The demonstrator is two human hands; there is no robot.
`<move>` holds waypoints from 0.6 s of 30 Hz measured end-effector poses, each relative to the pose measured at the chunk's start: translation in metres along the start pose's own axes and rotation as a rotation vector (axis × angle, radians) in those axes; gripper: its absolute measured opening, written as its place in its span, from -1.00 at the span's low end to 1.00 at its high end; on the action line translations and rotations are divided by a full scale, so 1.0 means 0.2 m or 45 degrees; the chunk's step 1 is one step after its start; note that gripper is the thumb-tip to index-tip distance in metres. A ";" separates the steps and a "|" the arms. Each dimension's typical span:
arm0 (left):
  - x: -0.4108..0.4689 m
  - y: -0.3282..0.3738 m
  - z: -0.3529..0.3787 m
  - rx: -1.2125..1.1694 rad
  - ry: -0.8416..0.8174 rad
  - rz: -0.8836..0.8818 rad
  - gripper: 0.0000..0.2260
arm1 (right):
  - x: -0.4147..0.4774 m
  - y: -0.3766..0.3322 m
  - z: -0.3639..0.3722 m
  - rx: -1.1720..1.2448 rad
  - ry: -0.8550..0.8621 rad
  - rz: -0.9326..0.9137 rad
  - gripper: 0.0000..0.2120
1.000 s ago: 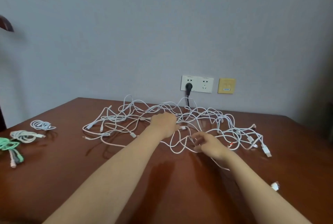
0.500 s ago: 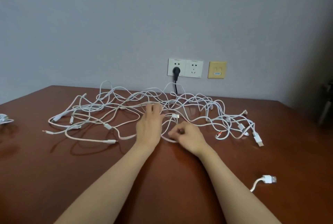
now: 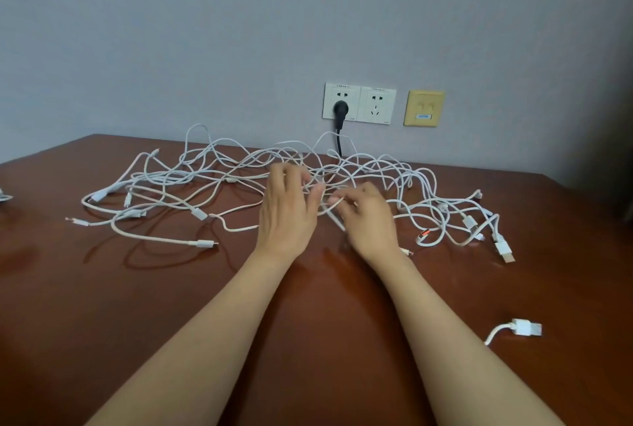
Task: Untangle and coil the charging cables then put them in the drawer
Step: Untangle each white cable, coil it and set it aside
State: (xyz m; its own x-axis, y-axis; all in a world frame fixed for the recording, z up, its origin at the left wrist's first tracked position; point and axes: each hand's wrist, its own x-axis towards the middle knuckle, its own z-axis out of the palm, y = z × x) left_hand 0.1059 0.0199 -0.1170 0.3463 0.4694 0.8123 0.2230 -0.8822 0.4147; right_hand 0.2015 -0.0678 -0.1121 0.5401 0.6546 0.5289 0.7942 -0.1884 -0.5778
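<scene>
A wide tangle of white charging cables (image 3: 212, 182) sprawls over the far half of the brown wooden table (image 3: 102, 305). My left hand (image 3: 287, 209) lies over the middle of the tangle with its fingers spread among the strands. Just to its right, my right hand (image 3: 366, 216) pinches one white strand between thumb and fingertips. Loose plug ends stick out at the tangle's left (image 3: 202, 244) and right (image 3: 503, 251). No drawer shows in this view.
A separate white USB plug (image 3: 524, 327) with a short run of cable lies near my right forearm. On the wall behind, a black plug (image 3: 340, 108) sits in a white double socket, beside a yellow wall plate (image 3: 424, 108). A bit of coiled cable (image 3: 4, 197) shows at the left edge.
The view has swung right, so the coiled cables at the left have nearly left the frame. My hands have drawn close together on the middle of the tangle.
</scene>
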 end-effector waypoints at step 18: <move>0.01 0.10 -0.02 -1.150 -0.915 -0.835 -0.69 | 0.06 -0.06 -0.02 1.203 0.058 0.469 -0.83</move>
State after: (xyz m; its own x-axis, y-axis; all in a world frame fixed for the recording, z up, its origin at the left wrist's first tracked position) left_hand 0.1066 0.0021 -0.1052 0.8717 0.4837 0.0785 -0.0510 -0.0696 0.9963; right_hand 0.1992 -0.0605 -0.0975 0.7326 0.6404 0.2308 0.0415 0.2964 -0.9542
